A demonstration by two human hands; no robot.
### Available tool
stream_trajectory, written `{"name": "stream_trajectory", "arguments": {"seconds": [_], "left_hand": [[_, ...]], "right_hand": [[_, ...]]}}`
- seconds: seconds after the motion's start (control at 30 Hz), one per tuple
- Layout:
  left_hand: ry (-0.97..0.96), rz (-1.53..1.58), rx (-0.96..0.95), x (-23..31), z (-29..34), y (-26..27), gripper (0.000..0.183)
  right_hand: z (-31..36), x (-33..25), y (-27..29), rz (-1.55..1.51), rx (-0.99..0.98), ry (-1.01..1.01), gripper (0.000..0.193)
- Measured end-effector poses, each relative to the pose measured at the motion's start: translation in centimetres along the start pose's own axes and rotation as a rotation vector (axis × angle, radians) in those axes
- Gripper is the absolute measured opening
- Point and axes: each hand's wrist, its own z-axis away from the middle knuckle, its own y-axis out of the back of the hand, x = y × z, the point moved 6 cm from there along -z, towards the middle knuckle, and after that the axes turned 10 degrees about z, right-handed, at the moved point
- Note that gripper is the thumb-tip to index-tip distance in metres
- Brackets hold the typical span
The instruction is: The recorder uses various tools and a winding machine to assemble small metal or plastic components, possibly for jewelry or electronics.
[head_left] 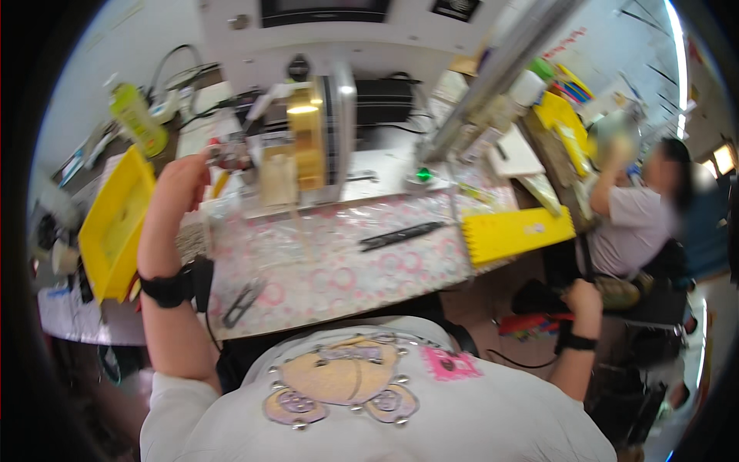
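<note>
My left hand (185, 181) reaches over the left side of the table, its fingers curled and closed beside a small metal fitting with a red part (229, 154). Whatever the fingers hold is hidden and blurred. Just right of that fitting stands a machine with a shiny gold-coloured block (306, 142) and an upright silver plate (342, 127). My right hand (583, 296) hangs away from the table at the right, near a dark seat; its fingers are too smeared to read. Both wrists wear black bands.
Black tweezers (402, 236) and a grey clip-like tool (243, 302) lie on the patterned tabletop (339, 285). Yellow bins flank it, one left (115, 223), one right (519, 235). A slanted metal post (493, 85) rises behind. Another person (635, 215) sits at the right.
</note>
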Motion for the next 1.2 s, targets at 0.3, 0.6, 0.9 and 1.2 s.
{"name": "stream_trajectory", "arguments": {"seconds": [0.3, 0.6, 0.9, 1.2], "left_hand": [[-0.412, -0.049, 0.193, 5.1, 1.1, 0.4, 0.027], [-0.304, 0.088, -0.015, 9.1, 1.6, 2.8, 0.022], [-0.226, -0.307, -0.234, 11.4, -3.3, 0.4, 0.018], [-0.112, -0.176, -0.488, 9.1, -3.2, -3.9, 0.017]], "right_hand": [[18.4, -17.4, 28.0, -0.998, 0.594, 1.085, 0.040], [18.5, -29.1, 37.3, -0.715, 0.958, 1.117, 0.035], [16.9, -33.7, 39.6, -0.447, 1.170, 0.917, 0.031], [16.5, -34.7, 39.6, -0.533, 1.191, 0.977, 0.025]]}}
